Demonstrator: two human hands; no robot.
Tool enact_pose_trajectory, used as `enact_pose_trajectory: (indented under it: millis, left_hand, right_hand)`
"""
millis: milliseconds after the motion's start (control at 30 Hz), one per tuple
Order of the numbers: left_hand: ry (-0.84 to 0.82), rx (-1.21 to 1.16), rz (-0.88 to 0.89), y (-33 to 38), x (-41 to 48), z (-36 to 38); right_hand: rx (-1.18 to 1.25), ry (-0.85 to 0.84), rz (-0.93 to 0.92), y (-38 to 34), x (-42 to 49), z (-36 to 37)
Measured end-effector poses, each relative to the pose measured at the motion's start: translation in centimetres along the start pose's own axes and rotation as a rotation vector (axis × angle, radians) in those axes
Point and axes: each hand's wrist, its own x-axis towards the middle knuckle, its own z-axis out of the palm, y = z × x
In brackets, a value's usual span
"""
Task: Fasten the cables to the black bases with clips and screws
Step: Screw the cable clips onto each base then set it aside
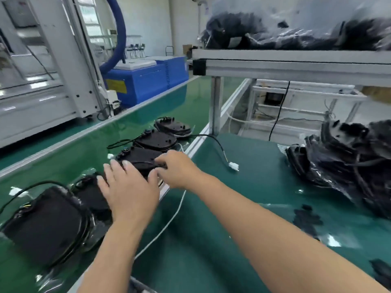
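My left hand (129, 189), fingers spread, hovers over the flat black plastic base (137, 158) at the edge of the green belt (148, 115); my right hand (179, 170) grips it with curled fingers.

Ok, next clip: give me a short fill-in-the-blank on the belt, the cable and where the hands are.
1. The left hand and the right hand both touch one black base, the ____ in the row counting from the far end.
2. The row lies on a conveyor belt coloured ____.
3. A black cable trailing onto the table ends in a ____ connector.

Missing words: third; green; white.
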Motion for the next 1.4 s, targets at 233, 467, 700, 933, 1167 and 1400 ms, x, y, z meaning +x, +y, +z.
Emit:
enact_pose_trajectory:
  millis: [233, 467, 700, 933, 1167, 1400]
  left_hand:
    - [-0.113, -0.170, 0.351, 15.6, -2.9, 2.5]
    - [-0.294, -0.372, 0.672, 28.7, -6.1, 2.6]
    - [-0.807, -0.734, 0.370, 39.1, -6.9, 3.1]
    - [-1.107, -1.025, 0.031, 41.6, -6.6, 4.9]
    - [-1.324, -1.296, -0.202, 38.1, -5.8, 4.7]
    - [-1.376, -1.681, -0.151, 28.2, -7.8, 3.5]
  right_hand:
    - [0.016, 0.269, 0.249, 10.1, -7.5, -8.0]
    - [-0.026, 0.594, 0.400, 17.6, -15.3, -15.8]
    - [-0.156, 0.720, 0.484, 22.7, -20.3, -21.2]
    - [-0.316, 0.492, 0.619, 25.8, -23.4, -21.2]
    - [-0.560, 0.616, 0.743, 27.3, -25.0, -21.1]
    - [-0.547, 0.562, 0.825, 29.0, -26.5, -20.3]
